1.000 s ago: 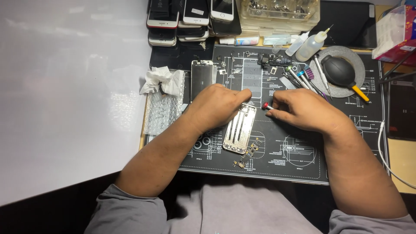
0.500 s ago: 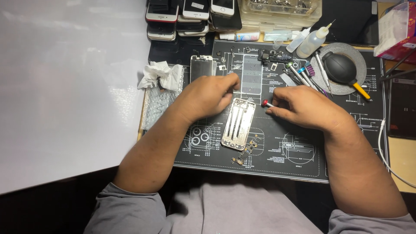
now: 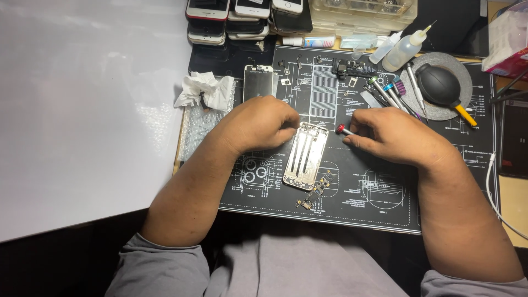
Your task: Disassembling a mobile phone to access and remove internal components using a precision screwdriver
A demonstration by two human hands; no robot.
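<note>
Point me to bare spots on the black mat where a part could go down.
Free: the mat's front strip right of the loose small parts, below the right hand; also the patch between the left hand and the front edge. Crowded: the top right, with drivers, bottles and blower.

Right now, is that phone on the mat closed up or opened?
Opened: the phone housing lies face up without a screen, bare metal inside showing, small loose parts beside it.

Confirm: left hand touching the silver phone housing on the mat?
Touching. The head view shows the left hand with fingertips resting on the top corner of the silver phone housing, no gap visible between them.
</note>
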